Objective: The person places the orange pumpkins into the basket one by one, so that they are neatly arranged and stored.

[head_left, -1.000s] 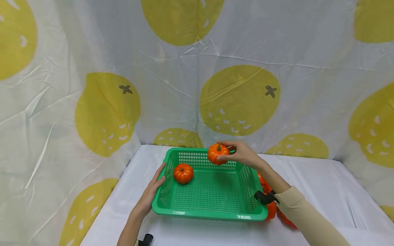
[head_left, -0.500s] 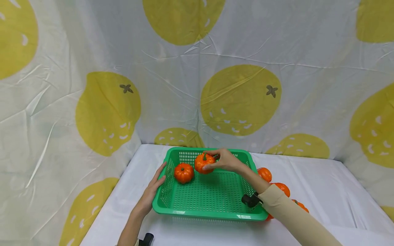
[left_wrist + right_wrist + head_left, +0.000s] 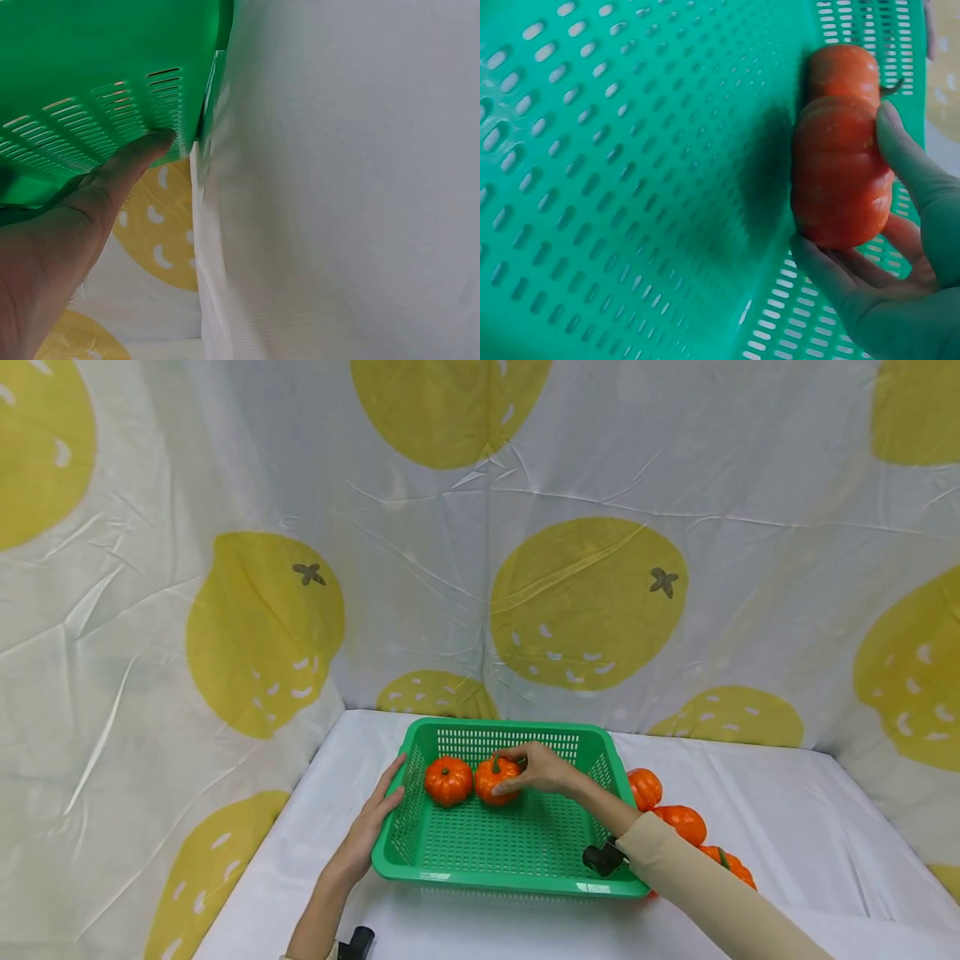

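My right hand (image 3: 542, 768) is inside the green plastic basket (image 3: 517, 887), thumb and fingers around a small orange pumpkin (image 3: 493, 785) with a green stem. In the right wrist view that pumpkin (image 3: 841, 172) sits low over the perforated basket floor. Just left of it in the head view, a second small pumpkin (image 3: 447, 781) lies in the basket. My left hand (image 3: 367, 827) rests along the basket's left side with straight fingers. The left wrist view shows a digit (image 3: 146, 150) of that hand laid against the slotted outer wall.
Several more orange pumpkins (image 3: 681, 822) lie outside the basket on its right, partly hidden by my right forearm and sleeve (image 3: 705, 877). White cloth (image 3: 795, 827) covers the table. A curtain printed with lemons (image 3: 592, 602) hangs behind.
My right hand has carried its pumpkin left and down into the basket, close beside the other pumpkin. The pumpkins on the right show more now. My left hand has stayed put.
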### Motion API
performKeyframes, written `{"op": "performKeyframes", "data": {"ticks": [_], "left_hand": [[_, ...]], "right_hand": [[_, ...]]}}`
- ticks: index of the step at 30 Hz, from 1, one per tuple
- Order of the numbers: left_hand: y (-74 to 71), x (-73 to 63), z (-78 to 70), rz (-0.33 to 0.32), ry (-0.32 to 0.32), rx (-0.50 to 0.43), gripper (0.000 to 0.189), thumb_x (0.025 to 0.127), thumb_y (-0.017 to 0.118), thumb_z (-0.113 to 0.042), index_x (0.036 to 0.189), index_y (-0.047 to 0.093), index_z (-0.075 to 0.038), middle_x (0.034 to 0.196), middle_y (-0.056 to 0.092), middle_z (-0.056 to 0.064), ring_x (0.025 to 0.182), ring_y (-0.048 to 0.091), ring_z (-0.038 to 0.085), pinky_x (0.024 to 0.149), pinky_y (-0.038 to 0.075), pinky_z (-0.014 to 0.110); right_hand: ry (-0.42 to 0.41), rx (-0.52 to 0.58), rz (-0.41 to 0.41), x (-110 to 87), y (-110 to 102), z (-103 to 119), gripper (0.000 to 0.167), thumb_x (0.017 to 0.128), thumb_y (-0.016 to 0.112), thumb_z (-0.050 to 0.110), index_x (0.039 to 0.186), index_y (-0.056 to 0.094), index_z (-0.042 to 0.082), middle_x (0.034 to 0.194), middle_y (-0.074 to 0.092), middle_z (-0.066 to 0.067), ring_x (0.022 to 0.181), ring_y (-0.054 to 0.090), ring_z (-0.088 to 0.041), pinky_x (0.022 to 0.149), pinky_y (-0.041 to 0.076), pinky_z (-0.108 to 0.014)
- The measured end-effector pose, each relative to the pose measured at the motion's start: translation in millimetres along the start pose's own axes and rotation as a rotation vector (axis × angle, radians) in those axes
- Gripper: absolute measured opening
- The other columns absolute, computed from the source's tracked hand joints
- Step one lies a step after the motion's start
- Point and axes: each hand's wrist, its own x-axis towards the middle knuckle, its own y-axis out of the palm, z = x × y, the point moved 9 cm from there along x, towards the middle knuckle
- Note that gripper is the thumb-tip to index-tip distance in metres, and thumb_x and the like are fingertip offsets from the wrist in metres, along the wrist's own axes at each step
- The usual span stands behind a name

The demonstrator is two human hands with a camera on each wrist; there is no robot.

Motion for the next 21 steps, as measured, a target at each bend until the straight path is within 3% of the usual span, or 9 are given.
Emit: {"op": "performKeyframes", "data": {"ticks": [5, 15, 21], "left_hand": [[-0.8, 0.9, 1.2, -0.002, -0.001, 0.0, 0.056, 0.112, 0.034, -0.04, 0.165, 0.016, -0.041, 0.176, 0.003, 0.002, 0.162, 0.002, 0.036, 0.126, 0.005, 0.067], [-0.6, 0.6, 2.1, 0.0, 0.002, 0.006, 0.056, 0.112, 0.034, -0.039, 0.165, 0.016, -0.04, 0.176, 0.004, 0.002, 0.162, 0.003, 0.036, 0.126, 0.006, 0.067], [-0.6, 0.7, 0.8, 0.003, 0.004, 0.005, 0.056, 0.112, 0.034, -0.039, 0.165, 0.016, -0.04, 0.176, 0.004, 0.002, 0.162, 0.004, 0.035, 0.126, 0.007, 0.065]], "right_hand": [[0.016, 0.004, 0.009, -1.6, 4, -2, 0.067, 0.083, 0.088, 0.022, 0.14, 0.062, -0.002, 0.141, 0.064, -0.022, 0.119, 0.068, -0.032, 0.098, 0.057, -0.041], [0.027, 0.011, 0.063, -9.9, 5, -7, 0.073, 0.084, 0.088, 0.02, 0.147, 0.056, 0.001, 0.148, 0.058, -0.024, 0.132, 0.058, -0.042, 0.104, 0.053, -0.051], [-0.005, 0.014, 0.065, -9.2, 5, -5, 0.07, 0.085, 0.087, 0.018, 0.146, 0.057, 0.002, 0.147, 0.058, -0.024, 0.128, 0.061, -0.042, 0.102, 0.054, -0.049]]}}
